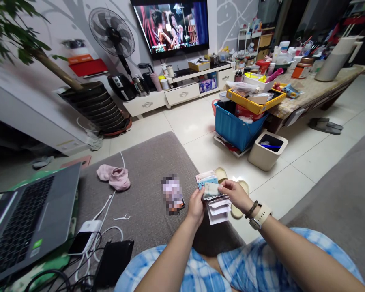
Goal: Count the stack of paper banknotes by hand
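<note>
My left hand (197,205) is closed round the left side of a bundle of paper slips and cards (219,214). Pink and blue printed pieces stick out at its top, and white leaves fan out below. Across the bundle's front lies a small pale greenish card (211,190). The fingertips of my right hand (235,194) pinch this card's right edge. What is printed on the pieces is too small to read. Left of my hands, a phone (179,207) with a blurred-out screen lies on the grey couch seat (152,162).
Pink socks (118,178), a white floss pick (122,217), a power strip (89,233) with cables, a black wallet-like case (114,261) and a laptop (42,219) lie to the left. Slippers (237,211), a bin (266,156) and a blue box (239,127) stand on the floor beyond.
</note>
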Demonstrator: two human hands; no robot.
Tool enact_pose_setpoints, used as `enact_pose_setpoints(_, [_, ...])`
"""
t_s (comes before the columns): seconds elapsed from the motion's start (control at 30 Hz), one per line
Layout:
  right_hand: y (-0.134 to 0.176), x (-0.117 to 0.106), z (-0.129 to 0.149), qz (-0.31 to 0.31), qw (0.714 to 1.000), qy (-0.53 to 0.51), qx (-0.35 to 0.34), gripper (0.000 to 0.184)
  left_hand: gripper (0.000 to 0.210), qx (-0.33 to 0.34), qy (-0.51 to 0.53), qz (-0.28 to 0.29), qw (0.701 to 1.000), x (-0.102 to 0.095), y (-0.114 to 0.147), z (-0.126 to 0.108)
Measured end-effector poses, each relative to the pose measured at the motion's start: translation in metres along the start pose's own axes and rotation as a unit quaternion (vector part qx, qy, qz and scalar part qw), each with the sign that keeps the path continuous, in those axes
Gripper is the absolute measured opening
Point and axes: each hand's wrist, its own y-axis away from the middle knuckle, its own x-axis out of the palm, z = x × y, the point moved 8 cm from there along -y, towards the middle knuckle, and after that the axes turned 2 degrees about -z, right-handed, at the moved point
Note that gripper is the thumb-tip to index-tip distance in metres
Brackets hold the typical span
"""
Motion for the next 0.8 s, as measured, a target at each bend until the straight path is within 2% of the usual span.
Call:
enact_pose_setpoints(0.4, [0.0031,0.0049,0.0055,0.033,0.999,0.004,-0.022,0.033,0.027,-0.010,0.031,-0.027,0.999,-0.0093,-0.0052,0.0052])
enact_pose_setpoints(0.8, [0.0034,0.0032,0.0088,0.018,0.999,0.010,-0.027,0.037,0.027,-0.006,0.013,-0.012,1.000,-0.0044,-0.0029,0.0029])
